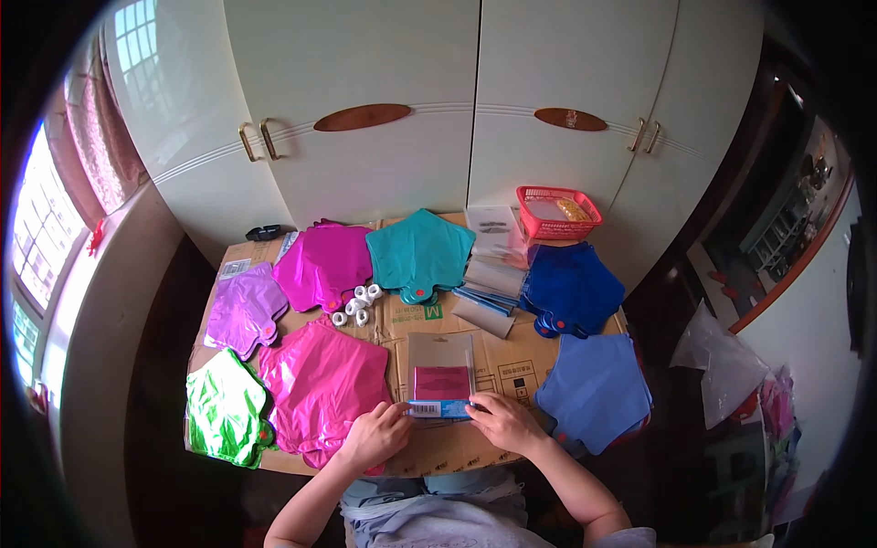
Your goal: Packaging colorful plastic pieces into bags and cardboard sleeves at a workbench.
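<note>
A clear plastic packet point(441, 350) lies flat on the cardboard in front of me. Inside it sits a folded magenta foil piece point(440, 383), and along its near edge runs a blue card strip point(449, 408) with a barcode label. My left hand point(379, 432) pinches the strip's left end, fingers closed. At the right end, my right hand point(502, 423) has thumb and fingers closed on the packet's lower corner. Just left of my left hand spreads a stack of flat pink foil balloons point(324, 388).
Around the cardboard-covered table point(411, 365) lie stacks of flat foil balloons: green point(226, 408), lilac point(242, 309), magenta point(322, 265), teal point(420, 254), dark blue point(575, 288) and pale blue point(598, 391). White ribbon rolls point(359, 304), card strips point(484, 315) and a red basket point(557, 228) stand farther back.
</note>
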{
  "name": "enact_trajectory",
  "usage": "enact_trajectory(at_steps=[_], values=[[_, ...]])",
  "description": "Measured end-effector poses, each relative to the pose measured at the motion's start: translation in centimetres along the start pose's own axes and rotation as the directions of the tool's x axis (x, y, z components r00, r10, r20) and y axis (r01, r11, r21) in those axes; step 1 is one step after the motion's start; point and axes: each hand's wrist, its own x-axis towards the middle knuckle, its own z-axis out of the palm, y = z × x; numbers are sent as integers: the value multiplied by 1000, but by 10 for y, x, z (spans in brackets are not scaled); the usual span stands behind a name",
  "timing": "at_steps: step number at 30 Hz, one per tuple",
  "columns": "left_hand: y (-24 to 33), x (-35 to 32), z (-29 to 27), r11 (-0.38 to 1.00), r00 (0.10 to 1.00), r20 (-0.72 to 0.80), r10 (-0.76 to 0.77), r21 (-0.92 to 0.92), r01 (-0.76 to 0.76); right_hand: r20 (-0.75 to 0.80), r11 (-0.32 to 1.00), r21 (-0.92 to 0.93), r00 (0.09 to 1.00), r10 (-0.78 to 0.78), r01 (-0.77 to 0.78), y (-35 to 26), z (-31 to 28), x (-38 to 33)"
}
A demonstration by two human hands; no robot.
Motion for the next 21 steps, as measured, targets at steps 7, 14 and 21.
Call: enact_trajectory(at_steps=[7, 14, 21], values=[[-1, 17, 11, 960, 968, -109, -226, -190, 203, -60, 996, 74, 996, 60, -55, 5, 5, -2], [-4, 23, 26, 875, 895, -23, -446, -222, 431, -50, 977, 96, 979, 196, -190, 8, 19, 5], [2, 32, 14, 762, 775, 162, -611, -143, 631, 119, 858, 249, 894, 433, -449, 11, 21, 9]])
